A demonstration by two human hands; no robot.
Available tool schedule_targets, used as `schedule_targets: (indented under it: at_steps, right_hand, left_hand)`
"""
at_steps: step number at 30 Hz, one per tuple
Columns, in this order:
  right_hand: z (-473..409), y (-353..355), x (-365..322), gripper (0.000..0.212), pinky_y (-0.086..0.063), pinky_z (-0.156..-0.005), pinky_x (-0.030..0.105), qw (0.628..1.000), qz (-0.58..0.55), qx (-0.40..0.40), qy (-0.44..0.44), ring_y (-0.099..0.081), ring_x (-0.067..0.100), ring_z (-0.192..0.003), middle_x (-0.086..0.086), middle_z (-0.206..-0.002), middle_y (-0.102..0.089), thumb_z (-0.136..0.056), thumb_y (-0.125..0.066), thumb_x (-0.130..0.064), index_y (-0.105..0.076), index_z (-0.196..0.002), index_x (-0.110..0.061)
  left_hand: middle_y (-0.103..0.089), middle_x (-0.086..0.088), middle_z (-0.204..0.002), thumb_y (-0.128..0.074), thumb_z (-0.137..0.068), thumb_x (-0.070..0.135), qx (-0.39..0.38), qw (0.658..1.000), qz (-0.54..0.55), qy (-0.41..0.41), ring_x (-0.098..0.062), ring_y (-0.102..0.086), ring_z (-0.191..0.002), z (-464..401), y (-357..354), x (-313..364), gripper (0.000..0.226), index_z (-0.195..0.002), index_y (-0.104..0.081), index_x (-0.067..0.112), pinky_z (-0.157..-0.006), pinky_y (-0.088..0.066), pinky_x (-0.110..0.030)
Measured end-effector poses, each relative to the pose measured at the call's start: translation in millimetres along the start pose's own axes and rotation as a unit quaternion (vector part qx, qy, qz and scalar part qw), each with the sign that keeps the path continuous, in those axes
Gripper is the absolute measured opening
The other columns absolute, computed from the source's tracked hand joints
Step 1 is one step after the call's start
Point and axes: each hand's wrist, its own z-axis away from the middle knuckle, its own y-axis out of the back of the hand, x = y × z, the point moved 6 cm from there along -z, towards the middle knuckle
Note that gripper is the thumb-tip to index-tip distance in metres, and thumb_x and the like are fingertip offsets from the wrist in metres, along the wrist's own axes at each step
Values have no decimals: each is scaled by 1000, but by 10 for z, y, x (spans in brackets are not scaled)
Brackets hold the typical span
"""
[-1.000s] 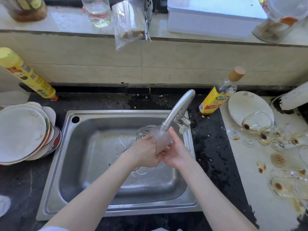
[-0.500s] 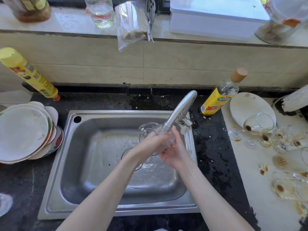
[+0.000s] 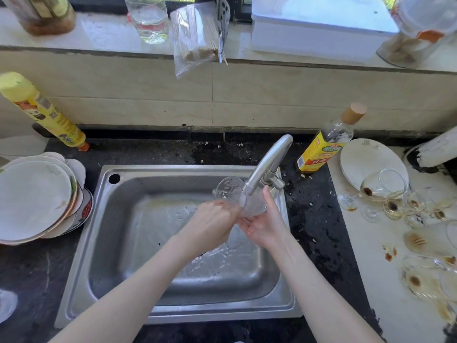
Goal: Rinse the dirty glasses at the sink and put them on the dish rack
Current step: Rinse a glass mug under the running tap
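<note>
- Head view, the only one here: the glass was lying on its side right under the tap, foot end pointing left and bowl to the right. My guess is it was tipped like that so the stream ran over and into the bowl instead of just hitting the outside.
- Left hand was curled round the stem end, fingers closed on it, so it looked like the one doing the steering.
- Right hand was cupped under and against the bowl, fingers mostly straight with the thumb up beside it. Read to me more like supporting or rubbing the glass than gripping it.
- All of this was over the sink, toward its back right corner, so the runoff dropped straight into the basin; you could see water splashing below the hands.
- The dirty glasses were bunched on the pale tabletop to the right, some on their sides, brown dregs in them and a few stains around. Handy spot: near the right hand for the next grab.
- A stack of plates sat left of the sink; one plate and a yellow-label bottle were behind the dirty bunch.
- Couldn't spot a dish rack anywhere, so no idea where the clean one was headed.
- I'd say early days, with plenty of glasses still waiting.
</note>
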Motion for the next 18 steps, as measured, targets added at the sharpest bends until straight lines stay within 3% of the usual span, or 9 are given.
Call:
schedule_targets:
  at_steps: [3,5,7,9,11,12,14,16,18]
  right_hand:
    - [1,-65,39,67,-54,-72,31,998,-42,-49,-1,-67,27,-69,21,-90,-69,-85,-52,-57,-54,-110,5]
    - [19,-71,34,60,-51,-82,37,997,-51,-55,16,-70,31,-74,23,-88,-69,-86,-54,-50,-49,-115,3]
    - [39,-54,14,61,-56,-77,43,998,-31,-46,33,-70,35,-79,25,-92,-68,-83,-60,-45,-47,-120,2]
    - [48,-46,10,61,-56,-80,45,999,-22,-28,27,-68,36,-84,25,-95,-66,-83,-62,-45,-50,-116,5]
    - [77,-18,-12,60,-53,-85,45,1000,10,4,29,-65,36,-91,25,-96,-64,-81,-64,-45,-52,-115,3]
    - [80,9,-33,59,-54,-82,43,998,49,10,31,-66,35,-91,26,-94,-66,-82,-63,-46,-52,-116,1]
    - [109,75,-67,54,-58,-72,36,984,175,14,30,-70,30,-83,22,-85,-71,-87,-56,-48,-51,-115,-2]
    - [170,188,-167,50,-55,-55,26,927,365,72,51,-68,19,-63,11,-69,-70,-88,-51,-54,-53,-105,-7]
    - [174,248,-372,52,-40,-46,17,816,550,126,125,-52,7,-50,-3,-61,-57,-84,-47,-64,-59,-97,-15]
  left_hand:
    - [-72,0,-92,-44,-92,29,49,974,165,149,-26,-65,-84,45,-44,-89,24,-104,-64,23,-71,-50,-38]
    - [-73,5,-84,-52,-93,24,89,913,323,232,-14,-66,-78,81,-90,-121,17,-97,-68,22,-73,-51,-33]
    - [-72,7,-85,-54,-92,24,74,877,405,246,-9,-65,-76,81,-172,-144,15,-98,-68,21,-71,-51,-30]
    - [-70,4,-101,-50,-90,36,-2,895,403,193,-12,-64,-91,85,-227,-155,28,-112,-64,24,-81,-51,-31]
    - [-63,5,-121,-47,-89,36,-71,952,282,94,-15,-54,-113,100,-280,-178,37,-123,-57,29,-97,-43,-31]
    - [-61,4,-124,-47,-89,30,-85,963,247,69,-16,-52,-117,111,-301,-206,36,-124,-57,29,-99,-42,-32]
    - [-66,3,-117,-49,-92,18,-66,943,313,96,-16,-60,-108,101,-220,-227,32,-120,-61,24,-93,-49,-35]
    - [-70,3,-107,-56,-92,18,-30,881,439,172,-15,-66,-97,97,-121,-267,24,-114,-66,17,-86,-52,-34]
    - [-72,0,-102,-59,-90,16,-14,803,551,228,-14,-67,-96,134,-119,-302,21,-109,-67,11,-85,-51,-31]
